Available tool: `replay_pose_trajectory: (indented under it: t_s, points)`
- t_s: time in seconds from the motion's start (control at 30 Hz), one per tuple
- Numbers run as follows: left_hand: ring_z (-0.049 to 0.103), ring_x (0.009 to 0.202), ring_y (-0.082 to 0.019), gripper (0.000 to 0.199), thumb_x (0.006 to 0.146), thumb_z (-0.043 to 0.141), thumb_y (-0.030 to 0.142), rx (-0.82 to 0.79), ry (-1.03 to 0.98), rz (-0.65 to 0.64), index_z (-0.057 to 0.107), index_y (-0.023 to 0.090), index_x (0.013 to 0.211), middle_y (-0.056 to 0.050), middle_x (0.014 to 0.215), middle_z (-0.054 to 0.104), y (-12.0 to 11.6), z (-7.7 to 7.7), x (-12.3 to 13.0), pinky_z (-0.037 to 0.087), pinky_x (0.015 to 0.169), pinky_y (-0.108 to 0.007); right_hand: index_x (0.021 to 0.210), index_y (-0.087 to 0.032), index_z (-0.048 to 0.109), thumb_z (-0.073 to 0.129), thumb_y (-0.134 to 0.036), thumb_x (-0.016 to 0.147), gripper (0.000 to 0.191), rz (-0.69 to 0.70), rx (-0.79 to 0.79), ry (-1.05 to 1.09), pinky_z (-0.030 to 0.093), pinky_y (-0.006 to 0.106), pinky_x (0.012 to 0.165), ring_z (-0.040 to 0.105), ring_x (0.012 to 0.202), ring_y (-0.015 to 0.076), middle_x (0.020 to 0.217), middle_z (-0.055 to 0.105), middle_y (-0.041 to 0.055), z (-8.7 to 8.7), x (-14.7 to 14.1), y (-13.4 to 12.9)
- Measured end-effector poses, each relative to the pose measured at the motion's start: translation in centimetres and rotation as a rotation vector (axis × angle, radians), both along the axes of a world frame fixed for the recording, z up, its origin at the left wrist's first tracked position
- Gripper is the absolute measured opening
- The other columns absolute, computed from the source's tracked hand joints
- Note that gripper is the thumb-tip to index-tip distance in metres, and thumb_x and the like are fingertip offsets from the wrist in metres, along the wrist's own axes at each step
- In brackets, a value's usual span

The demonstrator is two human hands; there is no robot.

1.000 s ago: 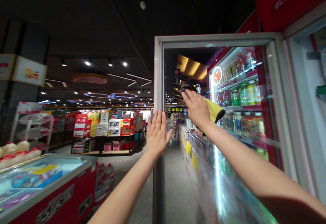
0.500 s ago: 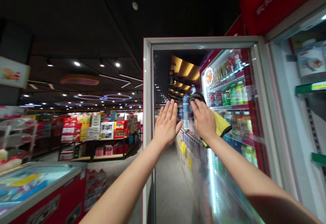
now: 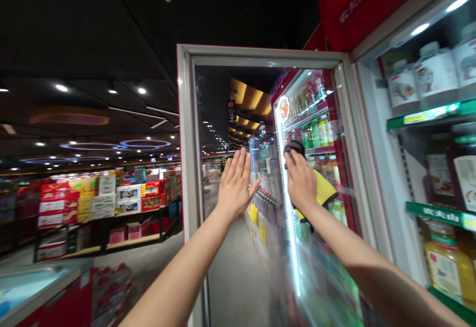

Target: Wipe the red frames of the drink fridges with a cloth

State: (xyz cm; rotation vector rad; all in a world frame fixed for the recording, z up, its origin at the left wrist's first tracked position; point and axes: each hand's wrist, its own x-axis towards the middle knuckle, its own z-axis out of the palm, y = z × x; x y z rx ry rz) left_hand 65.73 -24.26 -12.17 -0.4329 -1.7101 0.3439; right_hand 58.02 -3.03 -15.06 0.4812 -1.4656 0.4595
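Observation:
In the head view, my left hand [image 3: 234,188] lies flat against the glass of an open fridge door [image 3: 336,58], its fingers stretched and holding nothing. To its right, my right hand [image 3: 301,180] presses a yellow and black cloth [image 3: 325,188] onto the same pane. Part of the cloth bunches dark above the fingertips, and a yellow corner sticks out past the wrist side. My right palm and the cloth's middle are hidden behind the back of that hand.
On the right stands the open drinks fridge, with bottles [image 3: 437,71] on green-edged shelves [image 3: 431,113]. Left of the door are stacked gift boxes [image 3: 128,199] and a red chest freezer [image 3: 70,297]. Through the glass appear shelves of drinks [image 3: 316,131] and an aisle.
The view has turned right, showing more of the fridge shelves. Both hands have shifted right across the glass, the right hand with the cloth further, widening the gap between them.

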Motion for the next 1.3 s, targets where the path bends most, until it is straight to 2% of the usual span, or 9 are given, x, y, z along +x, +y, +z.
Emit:
replay_pose_trajectory:
  t_s: [0.27, 0.43, 0.53, 0.63, 0.77, 0.9, 1.03, 1.13, 1.3]
  points:
    - [0.019, 0.155, -0.027, 0.072, 0.099, 0.051, 0.043, -0.002, 0.059, 0.013, 0.022, 0.023, 0.161, -0.010, 0.168, 0.018, 0.1, 0.2, -0.2, 0.022, 0.127, -0.047, 0.150, -0.020, 0.047, 0.038, -0.014, 0.096, 0.055, -0.011, 0.017, 0.041, 0.044, 0.052, 0.112, 0.048, 0.138, 0.0296, 0.151, 0.051, 0.0133, 6.9, -1.2, 2.9]
    - [0.019, 0.155, -0.027, 0.074, 0.098, 0.052, 0.042, 0.011, 0.064, 0.018, 0.019, 0.025, 0.162, -0.009, 0.169, 0.015, 0.2, 0.2, -0.3, 0.022, 0.127, -0.047, 0.154, -0.017, 0.041, 0.038, -0.016, 0.096, 0.058, -0.085, -0.195, -0.021, 0.047, 0.059, 0.105, 0.050, 0.135, 0.0358, 0.153, 0.047, 0.0204, 2.9, -2.5, 6.4]
    - [0.018, 0.155, -0.027, 0.075, 0.098, 0.053, 0.040, 0.014, 0.061, 0.017, 0.017, 0.026, 0.162, -0.009, 0.169, 0.015, 0.2, 0.3, -0.3, 0.021, 0.127, -0.048, 0.158, -0.021, 0.034, 0.039, -0.015, 0.096, 0.063, -0.070, -0.032, -0.009, 0.045, 0.059, 0.109, 0.047, 0.138, 0.0347, 0.154, 0.047, 0.0176, 0.5, -1.7, 4.8]
    - [0.019, 0.155, -0.027, 0.076, 0.097, 0.054, 0.040, 0.010, 0.057, 0.021, 0.016, 0.027, 0.162, -0.009, 0.169, 0.014, 0.2, 0.4, -0.3, 0.022, 0.127, -0.048, 0.157, -0.025, 0.036, 0.043, -0.014, 0.095, 0.064, -0.027, 0.178, 0.021, 0.040, 0.053, 0.116, 0.046, 0.140, 0.0302, 0.154, 0.049, 0.0114, 2.3, -0.9, 3.5]
    - [0.019, 0.155, -0.028, 0.074, 0.098, 0.052, 0.041, 0.004, 0.060, 0.046, 0.017, 0.026, 0.162, -0.010, 0.169, 0.012, 0.4, 0.5, -0.2, 0.022, 0.126, -0.050, 0.154, -0.023, 0.042, 0.040, -0.015, 0.097, 0.058, -0.025, 0.085, 0.017, 0.040, 0.052, 0.116, 0.046, 0.140, 0.0289, 0.153, 0.050, 0.0115, 6.1, -1.7, 5.7]
    - [0.017, 0.155, -0.028, 0.071, 0.099, 0.049, 0.043, -0.002, 0.061, 0.071, 0.020, 0.024, 0.162, -0.010, 0.169, 0.012, 0.3, 0.6, -0.2, 0.023, 0.125, -0.051, 0.154, -0.017, 0.040, 0.037, -0.015, 0.098, 0.057, -0.066, -0.090, -0.019, 0.043, 0.056, 0.112, 0.045, 0.141, 0.0326, 0.154, 0.045, 0.0186, 3.5, -2.5, 7.7]
    - [0.015, 0.156, -0.030, 0.069, 0.099, 0.049, 0.041, -0.010, 0.034, 0.059, 0.026, 0.021, 0.160, -0.013, 0.168, 0.013, 0.7, 0.8, 0.0, 0.022, 0.125, -0.054, 0.153, -0.018, 0.042, 0.040, -0.010, 0.094, 0.060, -0.067, 0.180, -0.007, 0.040, 0.051, 0.117, 0.044, 0.142, 0.0297, 0.154, 0.048, 0.0156, 0.3, -2.4, 7.8]
    - [0.010, 0.155, -0.039, 0.070, 0.098, 0.052, 0.038, 0.061, 0.027, 0.052, 0.029, 0.014, 0.159, -0.021, 0.167, 0.010, 2.6, 0.8, -0.1, 0.023, 0.122, -0.064, 0.154, -0.019, 0.042, 0.040, -0.008, 0.092, 0.062, -0.071, 0.238, -0.016, 0.040, 0.049, 0.118, 0.043, 0.143, 0.0281, 0.155, 0.047, 0.0144, 1.9, -2.9, 9.6]
    - [-0.014, 0.150, -0.052, 0.077, 0.091, 0.063, 0.049, 0.223, -0.007, 0.087, 0.033, 0.025, 0.158, -0.013, 0.170, 0.009, 6.9, 0.2, -0.5, 0.008, 0.109, -0.087, 0.156, -0.016, 0.035, 0.035, -0.013, 0.097, 0.060, -0.146, -0.131, -0.097, 0.048, 0.053, 0.107, 0.046, 0.140, 0.0329, 0.156, 0.042, 0.0191, 2.6, -5.0, 13.8]
